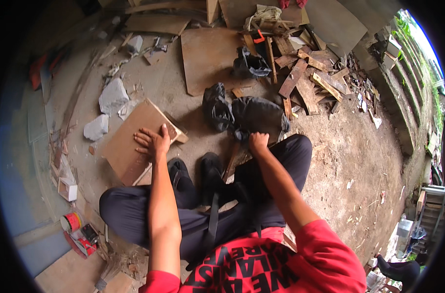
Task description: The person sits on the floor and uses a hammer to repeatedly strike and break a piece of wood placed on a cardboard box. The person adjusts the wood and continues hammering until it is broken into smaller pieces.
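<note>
Red-shirted person sits cross-legged on dirt floor. Left hand [153,141] lies flat, fingers spread, pressing a plywood board [132,146] steady over the left knee. Right hand [258,142] curled at a black plastic bag [254,116], grip unclear. Beyond: scrap wood pile [305,73].

Single head view, worn high, aimed steeply down over seated lap; fisheye bending seen at rim. Left hand [153,141] and right hand [257,142] framed near centre, close below lens. Ground beyond fingertips shown farther off. No second view supplied.
</note>
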Motion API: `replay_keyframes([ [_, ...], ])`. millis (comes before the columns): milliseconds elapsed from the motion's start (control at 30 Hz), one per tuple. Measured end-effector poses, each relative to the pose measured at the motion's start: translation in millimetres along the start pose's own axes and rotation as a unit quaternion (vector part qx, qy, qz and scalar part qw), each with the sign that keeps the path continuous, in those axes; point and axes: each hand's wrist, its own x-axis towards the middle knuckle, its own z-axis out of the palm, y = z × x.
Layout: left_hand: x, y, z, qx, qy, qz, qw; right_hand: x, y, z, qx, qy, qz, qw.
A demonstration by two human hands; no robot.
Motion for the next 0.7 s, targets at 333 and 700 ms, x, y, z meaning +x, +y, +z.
replay_keyframes([
  [333, -7, 4, -1, 0.004, 0.023, 0.008, 1.0, -18, 129, -171, 0.262, 0.302, -0.241, 0.885],
  [700, -8, 0, -5, 0.001, 0.001, 0.026, 1.0, -41, 119, -276, 0.15, 0.37, -0.247, 0.883],
])
